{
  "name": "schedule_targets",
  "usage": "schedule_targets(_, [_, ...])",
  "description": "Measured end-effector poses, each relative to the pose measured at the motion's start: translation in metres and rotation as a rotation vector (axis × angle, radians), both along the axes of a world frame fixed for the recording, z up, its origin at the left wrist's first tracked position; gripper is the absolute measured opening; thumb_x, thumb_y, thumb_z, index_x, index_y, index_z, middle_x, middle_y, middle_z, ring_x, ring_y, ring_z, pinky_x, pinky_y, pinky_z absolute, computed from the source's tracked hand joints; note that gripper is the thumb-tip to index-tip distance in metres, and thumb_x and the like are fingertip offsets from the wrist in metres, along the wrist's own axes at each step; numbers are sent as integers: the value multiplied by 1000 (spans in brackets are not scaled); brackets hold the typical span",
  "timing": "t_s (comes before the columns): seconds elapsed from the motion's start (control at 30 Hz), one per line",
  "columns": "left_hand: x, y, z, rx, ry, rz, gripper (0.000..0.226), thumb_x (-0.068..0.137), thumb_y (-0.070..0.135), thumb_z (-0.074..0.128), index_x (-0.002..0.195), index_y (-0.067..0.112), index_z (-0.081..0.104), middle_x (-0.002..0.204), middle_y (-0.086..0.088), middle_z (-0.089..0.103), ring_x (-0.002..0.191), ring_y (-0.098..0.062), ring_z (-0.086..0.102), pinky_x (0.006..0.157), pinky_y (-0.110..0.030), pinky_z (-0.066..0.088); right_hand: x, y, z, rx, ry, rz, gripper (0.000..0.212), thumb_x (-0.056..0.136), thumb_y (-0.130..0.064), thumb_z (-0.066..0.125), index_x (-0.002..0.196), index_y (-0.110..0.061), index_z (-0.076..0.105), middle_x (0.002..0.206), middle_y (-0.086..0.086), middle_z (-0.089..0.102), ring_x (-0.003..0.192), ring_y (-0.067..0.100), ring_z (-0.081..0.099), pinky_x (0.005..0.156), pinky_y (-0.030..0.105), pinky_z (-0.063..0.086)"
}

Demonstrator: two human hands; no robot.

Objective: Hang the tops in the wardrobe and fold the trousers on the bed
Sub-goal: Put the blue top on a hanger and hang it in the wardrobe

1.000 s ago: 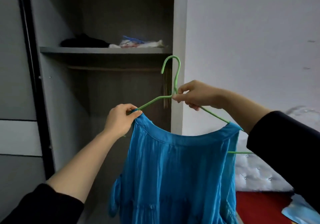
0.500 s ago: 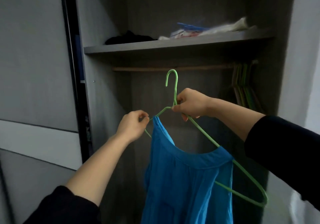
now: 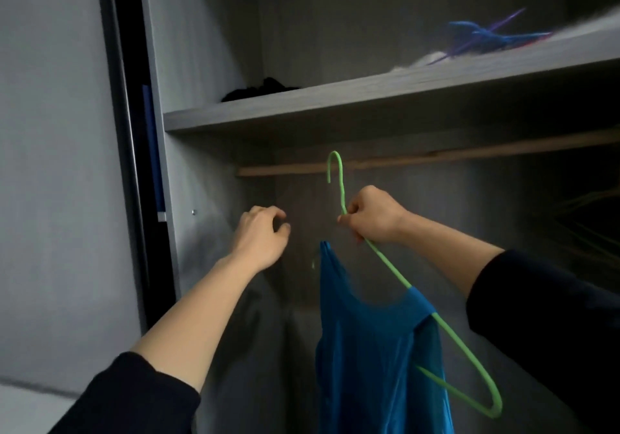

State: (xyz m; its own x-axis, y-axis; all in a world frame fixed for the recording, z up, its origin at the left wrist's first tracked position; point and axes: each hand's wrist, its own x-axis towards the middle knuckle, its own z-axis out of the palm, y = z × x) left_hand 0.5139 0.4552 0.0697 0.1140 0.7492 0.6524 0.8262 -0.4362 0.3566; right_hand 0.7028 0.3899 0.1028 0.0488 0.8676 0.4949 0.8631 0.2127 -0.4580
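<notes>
Your right hand (image 3: 372, 220) grips the neck of the thin green wire hanger (image 3: 390, 265) carrying the blue fabric top (image 3: 375, 349), its hook level with the wardrobe's wooden rail (image 3: 453, 156), while your left hand (image 3: 260, 237) hovers beside it, fingers loosely curled, holding nothing.

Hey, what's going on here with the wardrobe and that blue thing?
A person is hanging a blue top in the wardrobe. Their right hand holds the green hanger by its neck, the top draped on it and the hook level with the wooden rail. Whether it has caught there is unclear. The left hand is beside it, loosely curled, holding nothing.
</notes>
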Motion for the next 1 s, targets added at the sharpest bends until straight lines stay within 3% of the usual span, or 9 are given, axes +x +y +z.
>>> schedule_targets(0.13, [-6, 52, 29, 30, -41, 50, 42, 95, 28, 50, 136, 18, 44, 142, -11, 40, 132, -30, 34, 104, -39, 35, -20, 53, 16, 7, 57, -15, 41, 93, -28, 60, 56, -12, 61, 57, 2, 60, 53, 8, 51, 52, 23, 38])
schedule_targets(0.27, [-12, 87, 51, 58, -175, 114, 50, 97, 27, 45, 145, 16, 34, 152, -11, 29, 139, -30, 26, 108, -42, 31, -38, 98, 28, -15, 164, 29, 28, 94, -26, 56, 73, -8, 61, 61, 2, 57, 53, 12, 50, 51, 23, 39])
schedule_targets(0.43, [-17, 131, 68, 123, -351, 105, 44, 100, 23, 34, 141, 9, 41, 146, -13, 39, 136, -28, 31, 109, -34, 25, -61, 144, 35, -44, 271, 78, 18, 91, -15, 50, 80, -9, 62, 80, 10, 62, 66, 18, 56, 56, 27, 46])
schedule_targets(0.57, [-18, 146, 76, 68, -394, 167, 45, 103, 26, 25, 122, 5, 59, 130, -18, 55, 120, -33, 49, 97, -36, 36, -77, 173, 32, -55, 349, 137, 22, 92, -6, 47, 73, -10, 58, 68, 5, 58, 58, 14, 55, 49, 22, 46])
schedule_targets(0.67, [-20, 151, 77, 112, -360, 220, 49, 103, 28, 24, 109, 2, 66, 121, -19, 62, 112, -35, 55, 91, -35, 40, -87, 189, 23, -92, 490, 180, 21, 96, -7, 44, 85, -4, 61, 60, 2, 59, 44, 7, 54, 38, 15, 41])
schedule_targets(0.8, [-25, 152, 88, 121, -276, 250, 49, 103, 28, 22, 113, 5, 63, 125, -20, 59, 114, -37, 55, 92, -37, 40, -103, 214, 5, -179, 654, 281, 18, 97, -7, 42, 109, -1, 54, 48, 1, 64, 33, 3, 54, 32, 11, 35])
schedule_targets(0.87, [-29, 155, 92, 123, -215, 252, 44, 102, 27, 23, 118, 11, 60, 129, -17, 57, 117, -36, 53, 94, -37, 40, -109, 223, -3, -221, 671, 307, 11, 98, -7, 42, 96, -5, 53, 63, 13, 70, 34, 1, 53, 32, 11, 35])
schedule_targets(0.93, [-33, 158, 93, 126, -162, 225, 41, 102, 29, 26, 129, 19, 55, 137, -13, 53, 121, -35, 50, 97, -36, 39, -116, 230, -9, -217, 708, 337, 19, 97, -8, 45, 80, -11, 52, 75, 17, 71, 33, -1, 51, 33, 11, 36])
schedule_targets(1.0, [-36, 160, 91, 131, -97, 201, 40, 101, 33, 29, 135, 29, 50, 139, -8, 51, 123, -34, 50, 98, -36, 40, -123, 237, -12, -194, 732, 365, 19, 97, -8, 50, 79, -13, 51, 64, 10, 69, 32, -2, 50, 33, 10, 35])
